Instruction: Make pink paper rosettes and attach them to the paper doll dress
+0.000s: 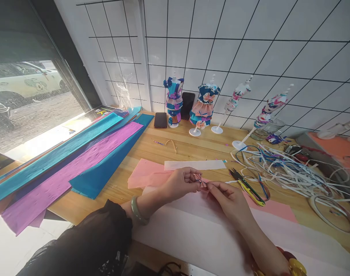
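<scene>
A small pink pleated paper bow (201,180) with dark lines is held up between my hands, above the pale pink paper. My left hand (183,183) has its fingers closed on the bow's left side. From the right, the thumb and forefinger of my right hand (227,196) pinch at its lower right edge, by the narrow dark middle. Below the hands lies a wide pale pink sheet (177,230). A salmon-pink sheet (143,172) and a white paper strip (175,165) lie just beyond. Right of my right hand are yellow-and-black pliers (251,191).
Blue and purple crepe paper (74,161) spreads along the left. At the wall stand a dressed mannequin (174,101), another dressed mannequin (205,101), two barer mannequins and phones. A tangle of paper strips (267,165) and a glass jar (274,128) are at the right.
</scene>
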A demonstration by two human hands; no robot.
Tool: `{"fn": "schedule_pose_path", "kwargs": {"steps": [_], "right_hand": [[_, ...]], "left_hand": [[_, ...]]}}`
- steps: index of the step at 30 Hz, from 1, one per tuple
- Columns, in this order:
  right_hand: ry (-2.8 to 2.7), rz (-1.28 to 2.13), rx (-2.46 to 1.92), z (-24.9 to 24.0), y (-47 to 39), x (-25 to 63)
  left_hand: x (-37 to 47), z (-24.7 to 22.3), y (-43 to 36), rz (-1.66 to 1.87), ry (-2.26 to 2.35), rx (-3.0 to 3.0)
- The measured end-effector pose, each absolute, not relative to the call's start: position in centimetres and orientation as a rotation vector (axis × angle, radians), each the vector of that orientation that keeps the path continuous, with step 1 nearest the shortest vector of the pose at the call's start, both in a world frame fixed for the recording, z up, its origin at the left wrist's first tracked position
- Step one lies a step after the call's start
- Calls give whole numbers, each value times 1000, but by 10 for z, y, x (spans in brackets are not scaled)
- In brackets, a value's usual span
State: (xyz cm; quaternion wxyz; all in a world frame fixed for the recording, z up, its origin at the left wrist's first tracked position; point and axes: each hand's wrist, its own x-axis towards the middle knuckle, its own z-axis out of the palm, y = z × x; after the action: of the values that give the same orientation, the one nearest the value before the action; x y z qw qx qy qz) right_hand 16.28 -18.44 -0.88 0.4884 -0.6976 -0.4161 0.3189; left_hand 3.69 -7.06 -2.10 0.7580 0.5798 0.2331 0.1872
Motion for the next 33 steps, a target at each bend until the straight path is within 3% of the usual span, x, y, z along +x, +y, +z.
{"fn": "schedule_pose_path", "kwargs": {"steps": [12, 20, 33], "right_hand": [[-1232, 742, -1745, -8, -187, 167], [-1607, 485, -1786, -17, -187, 173], [-1494, 482, -1759, -15, -190, 167]], "left_hand": [[30, -15, -64, 291, 399, 1524], [25, -2, -57, 160, 239, 1536], [27, -14, -57, 227, 336, 1368]]}}
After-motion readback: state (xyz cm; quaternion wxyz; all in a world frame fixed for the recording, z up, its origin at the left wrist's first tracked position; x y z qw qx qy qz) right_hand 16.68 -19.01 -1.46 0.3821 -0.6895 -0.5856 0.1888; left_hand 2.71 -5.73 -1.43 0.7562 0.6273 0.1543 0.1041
